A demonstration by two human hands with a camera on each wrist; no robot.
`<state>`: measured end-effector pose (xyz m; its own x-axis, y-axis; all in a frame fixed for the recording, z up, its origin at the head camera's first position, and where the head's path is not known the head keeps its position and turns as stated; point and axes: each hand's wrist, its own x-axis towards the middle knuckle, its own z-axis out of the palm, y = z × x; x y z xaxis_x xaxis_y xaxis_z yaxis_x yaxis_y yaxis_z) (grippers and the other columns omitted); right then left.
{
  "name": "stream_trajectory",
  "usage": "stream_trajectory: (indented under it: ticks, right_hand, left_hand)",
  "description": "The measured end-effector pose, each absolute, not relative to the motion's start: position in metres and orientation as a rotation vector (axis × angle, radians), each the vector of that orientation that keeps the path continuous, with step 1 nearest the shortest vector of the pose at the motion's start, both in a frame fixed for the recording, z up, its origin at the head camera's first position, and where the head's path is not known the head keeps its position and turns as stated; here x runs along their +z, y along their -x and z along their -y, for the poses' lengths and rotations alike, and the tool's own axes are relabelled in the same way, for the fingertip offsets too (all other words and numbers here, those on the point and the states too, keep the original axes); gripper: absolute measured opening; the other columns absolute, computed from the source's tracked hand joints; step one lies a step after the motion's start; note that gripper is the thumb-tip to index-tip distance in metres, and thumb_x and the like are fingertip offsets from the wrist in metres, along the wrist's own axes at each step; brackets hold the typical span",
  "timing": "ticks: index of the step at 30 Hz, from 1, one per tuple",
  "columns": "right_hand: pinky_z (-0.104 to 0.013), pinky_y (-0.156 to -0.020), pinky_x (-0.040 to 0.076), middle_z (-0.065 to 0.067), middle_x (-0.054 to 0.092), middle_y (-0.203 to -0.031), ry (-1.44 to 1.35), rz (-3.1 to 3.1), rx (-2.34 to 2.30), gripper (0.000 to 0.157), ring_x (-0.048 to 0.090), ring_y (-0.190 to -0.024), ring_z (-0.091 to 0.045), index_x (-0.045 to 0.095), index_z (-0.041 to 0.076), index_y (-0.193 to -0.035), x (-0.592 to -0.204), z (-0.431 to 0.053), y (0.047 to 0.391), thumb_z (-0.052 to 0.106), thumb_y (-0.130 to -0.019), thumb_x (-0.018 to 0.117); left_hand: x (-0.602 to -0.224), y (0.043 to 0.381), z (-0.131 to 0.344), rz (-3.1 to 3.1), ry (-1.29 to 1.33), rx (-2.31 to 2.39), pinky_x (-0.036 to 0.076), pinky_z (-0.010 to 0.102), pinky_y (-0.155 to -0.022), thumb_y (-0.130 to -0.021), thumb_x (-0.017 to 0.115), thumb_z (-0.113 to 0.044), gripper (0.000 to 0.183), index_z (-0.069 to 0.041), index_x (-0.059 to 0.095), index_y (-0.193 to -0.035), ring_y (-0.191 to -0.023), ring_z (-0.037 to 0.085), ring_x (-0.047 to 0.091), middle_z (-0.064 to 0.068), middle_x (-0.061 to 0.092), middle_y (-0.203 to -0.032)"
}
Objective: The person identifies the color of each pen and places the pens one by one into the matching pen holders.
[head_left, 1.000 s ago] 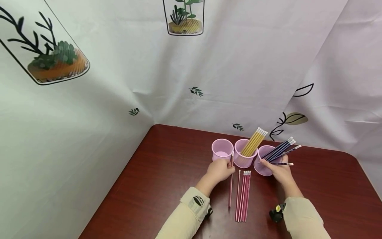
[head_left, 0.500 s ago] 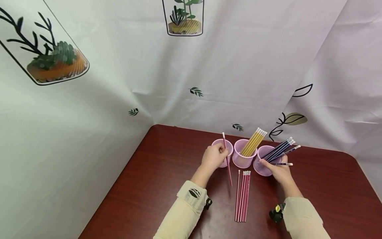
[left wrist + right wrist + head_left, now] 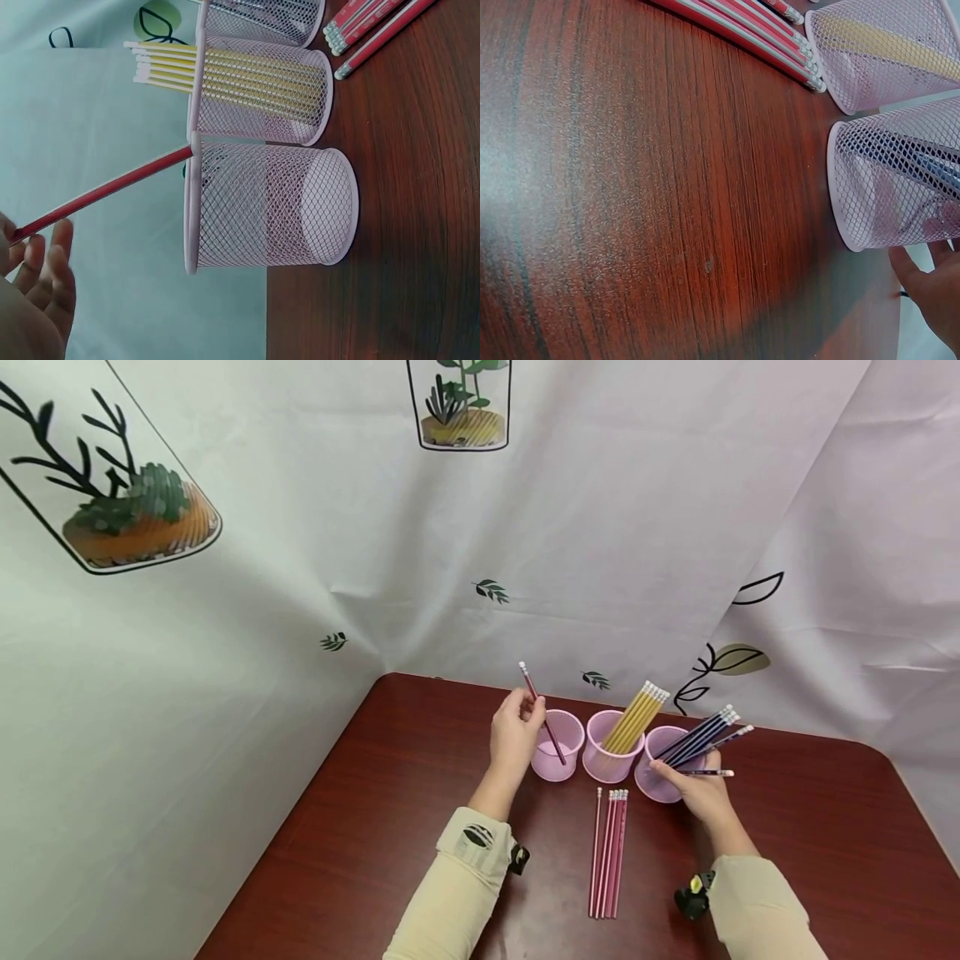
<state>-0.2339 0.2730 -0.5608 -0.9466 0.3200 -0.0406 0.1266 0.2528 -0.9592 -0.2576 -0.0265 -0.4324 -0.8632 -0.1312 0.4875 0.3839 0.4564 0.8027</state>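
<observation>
My left hand (image 3: pixel 513 735) pinches a red-pink pencil (image 3: pixel 553 742) near its white eraser end, tilted over the left pink mesh cup (image 3: pixel 549 772). In the left wrist view the lower end of that pencil (image 3: pixel 112 186) reaches the cup's rim, and the cup's pale bottom shows through the mesh. On the other side my right hand (image 3: pixel 707 793) grips the right mesh cup (image 3: pixel 658 789), its thumb by the rim. Several dark blue pencils (image 3: pixel 701 739) lean out of this cup. Another dark pencil (image 3: pixel 705 772) sticks out sideways by that thumb.
Between the two held cups stands a middle mesh cup (image 3: pixel 609 768) with several yellow pencils (image 3: pixel 636 720). Several pink pencils (image 3: pixel 615 856) lie side by side on the dark red table (image 3: pixel 360 827), one slightly apart. A patterned white cloth (image 3: pixel 637 527) hangs behind.
My left hand has lifted the red-pink pencil from in front of the cups, up and leftward, and swung its lower end over the left cup. The right hand stays at its cup.
</observation>
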Motion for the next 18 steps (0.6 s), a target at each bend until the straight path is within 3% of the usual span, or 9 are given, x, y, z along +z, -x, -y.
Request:
stream_trajectory:
  ticks: [10,18]
  right_hand:
    - [-0.040,-0.104,0.023,-0.012,0.036,-0.133,0.435,2.353,1.744,0.100,0.033,-0.122,-0.025,0.017,0.011,-0.139,-0.557,-0.270,0.232,0.044,-0.068,0.079]
    - [-0.036,-0.104,0.026,-0.016,0.038,-0.127,0.382,2.382,1.783,0.088,0.035,-0.119,-0.024,0.018,0.007,-0.136,-0.524,-0.253,0.216,0.038,-0.076,0.075]
  left_hand:
    - [-0.447,0.263,0.029,2.100,0.136,-1.407,0.051,0.026,-0.061,-0.088,0.061,-0.016,0.024,-0.008,0.051,-0.108,-0.070,0.014,0.064,0.005,0.063,-0.087]
    - [-0.480,0.261,0.029,2.205,-0.009,-1.411,0.049,0.036,-0.063,-0.089,0.059,-0.018,0.018,-0.011,0.051,-0.103,-0.073,0.017,0.065,0.002,0.070,-0.087]
